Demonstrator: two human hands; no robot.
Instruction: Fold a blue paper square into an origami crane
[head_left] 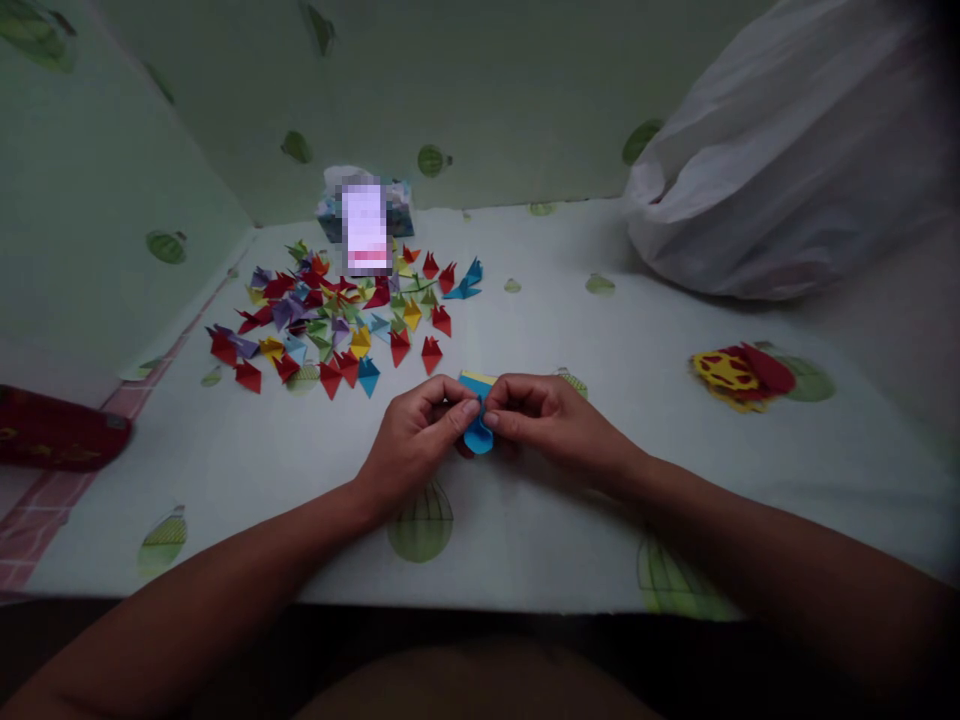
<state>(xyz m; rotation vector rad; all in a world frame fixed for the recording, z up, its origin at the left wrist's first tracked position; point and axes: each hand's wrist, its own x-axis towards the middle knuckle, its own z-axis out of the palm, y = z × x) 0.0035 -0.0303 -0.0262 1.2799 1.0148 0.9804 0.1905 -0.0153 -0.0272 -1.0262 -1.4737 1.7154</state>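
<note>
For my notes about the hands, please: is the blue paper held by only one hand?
No, the left hand and the right hand both pinch the blue paper with thumb and fingers.

Bright blue on the paper [478,437], yellow along its far edge — and look at those folded pieces [360,342], red, yellow, purple, green, blue! White worktop [517,570], green balloon prints [421,525] — white bag [750,190], red-and-yellow cut-outs [726,370].
</note>
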